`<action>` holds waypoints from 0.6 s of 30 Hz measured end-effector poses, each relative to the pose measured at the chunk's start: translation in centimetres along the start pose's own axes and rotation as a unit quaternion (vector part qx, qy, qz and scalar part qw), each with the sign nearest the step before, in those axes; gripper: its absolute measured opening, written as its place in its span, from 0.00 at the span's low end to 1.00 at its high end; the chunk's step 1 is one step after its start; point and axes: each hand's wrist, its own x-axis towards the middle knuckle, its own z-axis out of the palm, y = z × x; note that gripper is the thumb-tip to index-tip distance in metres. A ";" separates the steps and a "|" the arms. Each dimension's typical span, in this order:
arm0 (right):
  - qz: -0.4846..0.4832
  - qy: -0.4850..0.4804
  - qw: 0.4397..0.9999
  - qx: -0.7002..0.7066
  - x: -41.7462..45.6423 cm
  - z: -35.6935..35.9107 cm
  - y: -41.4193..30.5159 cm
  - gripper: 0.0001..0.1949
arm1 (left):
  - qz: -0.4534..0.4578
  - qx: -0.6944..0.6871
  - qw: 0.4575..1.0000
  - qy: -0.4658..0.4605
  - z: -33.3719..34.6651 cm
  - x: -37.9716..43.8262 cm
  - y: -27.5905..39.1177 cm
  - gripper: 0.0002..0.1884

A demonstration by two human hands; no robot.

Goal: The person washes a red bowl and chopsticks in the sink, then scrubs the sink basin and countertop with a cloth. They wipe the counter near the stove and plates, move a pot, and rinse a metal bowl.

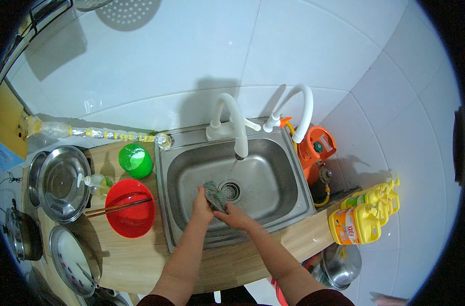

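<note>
Over the left part of the stainless steel sink (270, 179), my left hand (202, 204) and my right hand (234, 217) both hold a grey-green scrubbing cloth or pad (215, 196), the left at its left side and the right at its lower end. The white curved faucet (240, 134) hangs above, and a thin stream of water falls from it close to the cloth. The round drain strainer (230, 190) lies just right of the cloth. My fingertips are partly hidden behind the cloth.
On the wooden counter at left stand a red bowl (131, 222) with chopsticks (117, 207) across it, a green container (136, 160), a pump bottle (96, 181) and metal pans (64, 183). At right are an orange gas cylinder (308, 153) and yellow detergent jugs (351, 225).
</note>
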 end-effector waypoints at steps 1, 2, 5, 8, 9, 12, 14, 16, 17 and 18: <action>-0.006 -0.068 0.997 -0.026 0.3 -1.0 1.0 0.25 | -0.001 -0.020 1.000 -0.020 -0.2 0.4 -0.1 0.25; 0.000 -0.061 0.998 -0.025 0.7 -1.5 1.5 0.23 | -0.024 0.008 1.000 0.007 -0.5 0.5 -0.2 0.26; -0.045 0.080 0.992 -0.089 1.4 -1.9 1.1 0.22 | -0.086 0.060 0.992 0.074 -1.3 0.5 -1.5 0.27; -0.120 0.119 0.986 -0.002 0.3 0.4 -1.7 0.19 | -0.137 -0.052 0.989 0.023 -5.8 3.9 -4.4 0.28; -0.104 0.098 0.989 -0.045 -0.2 1.2 -2.3 0.19 | -0.132 -0.047 0.990 0.011 -6.7 4.9 -5.3 0.27; -0.066 0.062 0.983 -0.158 -1.1 2.5 -3.3 0.16 | -0.128 0.002 0.991 0.034 -4.3 3.2 -5.1 0.25; -0.012 0.187 0.973 -0.131 1.1 0.8 -1.5 0.16 | -0.126 0.060 0.987 0.082 -0.4 0.2 -4.2 0.24; 0.014 0.257 0.960 -0.106 2.4 0.5 -0.7 0.16 | -0.097 0.063 0.980 0.161 3.0 -2.4 -3.0 0.22; 0.017 0.266 0.959 -0.098 2.7 0.7 -0.5 0.17 | -0.064 0.047 0.989 0.127 1.7 -0.4 -3.9 0.22; 0.012 0.270 0.959 -0.086 2.9 1.3 -1.1 0.17 | -0.021 0.029 0.995 0.097 -1.3 2.8 -4.7 0.23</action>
